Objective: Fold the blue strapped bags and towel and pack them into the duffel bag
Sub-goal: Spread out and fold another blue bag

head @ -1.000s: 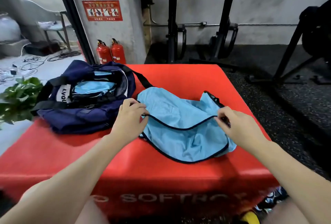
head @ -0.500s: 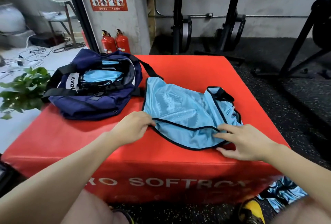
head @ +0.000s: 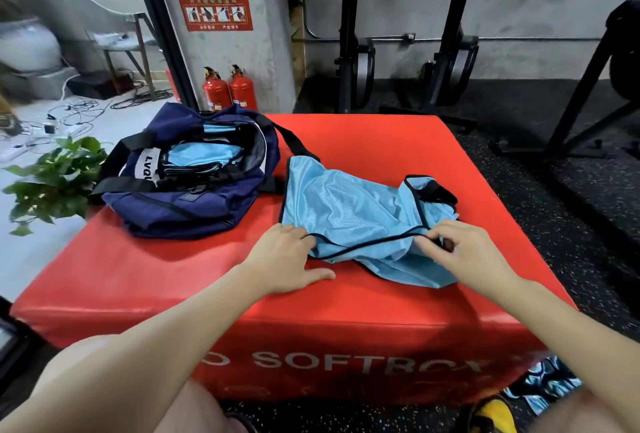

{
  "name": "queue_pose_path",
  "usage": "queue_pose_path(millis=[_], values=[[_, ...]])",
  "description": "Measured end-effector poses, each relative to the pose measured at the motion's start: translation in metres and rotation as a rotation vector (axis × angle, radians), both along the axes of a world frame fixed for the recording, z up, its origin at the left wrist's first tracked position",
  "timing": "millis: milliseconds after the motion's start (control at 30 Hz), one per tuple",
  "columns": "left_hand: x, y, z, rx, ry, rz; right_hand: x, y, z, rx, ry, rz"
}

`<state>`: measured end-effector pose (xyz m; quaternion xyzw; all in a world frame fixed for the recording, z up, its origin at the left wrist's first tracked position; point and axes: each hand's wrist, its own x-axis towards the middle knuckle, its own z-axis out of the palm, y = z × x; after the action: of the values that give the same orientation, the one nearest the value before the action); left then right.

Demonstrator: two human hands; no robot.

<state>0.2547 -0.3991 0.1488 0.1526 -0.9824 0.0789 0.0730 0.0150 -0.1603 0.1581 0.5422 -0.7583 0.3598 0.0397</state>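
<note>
On red worktop (head: 381, 141), we noted right hand (head: 460, 256) went from flat press to pinching blue bag (head: 353, 211) trim; left hand (head: 287, 259) stayed tucked at edge, grip unclear. Next fold starting, we judged.

Light blue bag (head: 349, 211) — thin sheeny mesh cloth; red box (head: 381, 297) — smooth glossy vinyl

Both forearms are bare from the near edge of the frame to the wrists, with no sleeve, watch or band on them. The left hand (head: 289, 259) and the right hand (head: 460, 252) wear no gloves and no rings, and the fingers (head: 427, 242) have short nails. Bare knees show at the near edge. At the near right, a shoe (head: 493, 413) is yellow with black trim; little of it is in frame.
</note>
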Motion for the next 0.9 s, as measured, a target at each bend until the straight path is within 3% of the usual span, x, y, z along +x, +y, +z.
queue_pose_path(millis=[200,400,533,700,900], values=[[-0.006,-0.008,-0.011,0.006,0.162,-0.073,-0.012,0.001,0.009,0.000,-0.003,-0.025],[-0.005,-0.030,0.018,0.312,0.345,-0.001,-0.028,0.014,0.027,0.067,0.322,-0.143],[-0.003,-0.044,0.055,0.487,0.556,0.139,-0.040,0.008,0.061,-0.024,0.180,-0.263],[-0.019,-0.053,0.140,0.408,0.671,0.098,-0.061,-0.003,0.120,-0.068,0.150,-0.288],[-0.018,-0.055,0.246,0.351,0.559,0.040,-0.076,0.004,0.215,-0.217,-0.047,-0.263]])
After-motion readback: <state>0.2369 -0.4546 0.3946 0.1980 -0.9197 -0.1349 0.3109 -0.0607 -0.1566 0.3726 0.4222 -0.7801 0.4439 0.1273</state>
